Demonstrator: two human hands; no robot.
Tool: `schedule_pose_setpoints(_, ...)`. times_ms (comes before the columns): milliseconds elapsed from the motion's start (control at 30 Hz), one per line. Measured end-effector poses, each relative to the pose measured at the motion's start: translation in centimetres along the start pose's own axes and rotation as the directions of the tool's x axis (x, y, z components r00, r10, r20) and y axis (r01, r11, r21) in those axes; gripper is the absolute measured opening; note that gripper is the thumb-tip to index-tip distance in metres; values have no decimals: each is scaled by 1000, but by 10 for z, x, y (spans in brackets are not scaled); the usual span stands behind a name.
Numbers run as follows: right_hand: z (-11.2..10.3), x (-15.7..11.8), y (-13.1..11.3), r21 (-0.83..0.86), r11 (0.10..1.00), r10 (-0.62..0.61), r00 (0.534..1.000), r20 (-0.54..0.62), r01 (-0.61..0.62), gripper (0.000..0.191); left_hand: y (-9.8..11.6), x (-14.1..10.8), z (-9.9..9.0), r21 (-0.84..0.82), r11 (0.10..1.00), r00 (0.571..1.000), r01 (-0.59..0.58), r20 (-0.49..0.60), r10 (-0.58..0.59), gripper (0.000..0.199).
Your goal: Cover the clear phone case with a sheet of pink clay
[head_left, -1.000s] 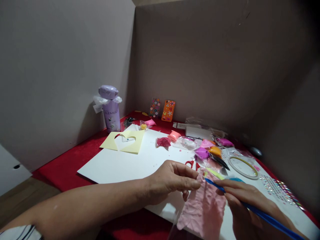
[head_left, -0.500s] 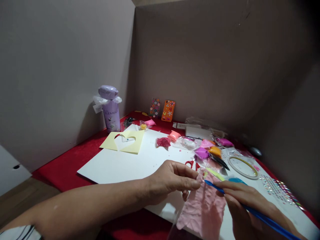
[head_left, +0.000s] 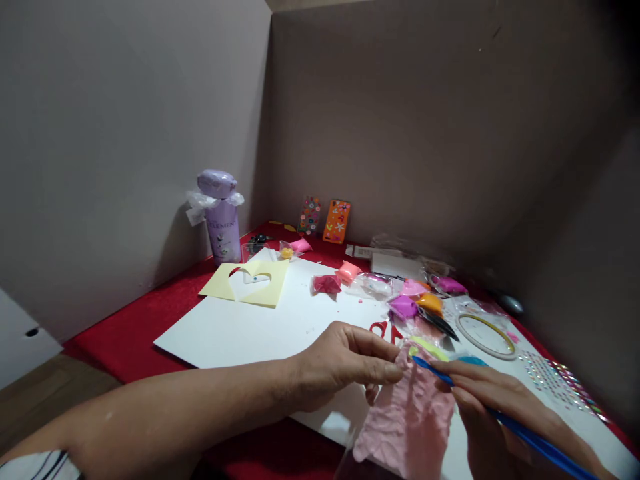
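Since half a second ago, the tip of the blue modelling tool (head_left: pixel 530 435) has shifted slightly up and to the right, and the wrinkled pink clay-covered panel (head_left: pixel 400 423) has edged a little rightward with it. The panel is tilted over the near edge of the white board (head_left: pixel 240 340), its upper left edge pinched between the thumb and fingers of the left hand (head_left: pixel 330 367). The right hand (head_left: pixel 500 390) grasps the tool like a pen, tip at the panel's top end; whether it presses in, I cannot tell. Red-handled scissors (head_left: pixel 385 327) and a purple clay packet (head_left: pixel 404 307) lie just beyond.
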State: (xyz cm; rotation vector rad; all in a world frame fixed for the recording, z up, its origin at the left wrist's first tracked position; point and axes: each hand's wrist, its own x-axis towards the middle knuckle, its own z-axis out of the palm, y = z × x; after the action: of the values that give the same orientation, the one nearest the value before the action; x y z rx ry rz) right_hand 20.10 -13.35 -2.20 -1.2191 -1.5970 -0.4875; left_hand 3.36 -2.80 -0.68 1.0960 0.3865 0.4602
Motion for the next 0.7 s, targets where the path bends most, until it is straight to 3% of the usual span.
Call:
schedule_pose_setpoints(533, -1, -5, 3, -24, 1000, -21, 999, -38, 20, 15, -3, 0, -1, 11, 998, 998, -56, -21, 56, 35)
schedule_pose_setpoints(700, -4, -6, 10, -19, 1000, -7, 1000, -22, 7, 8, -2, -1, -1, 13, 999, 999, -34, -32, 34, 38)
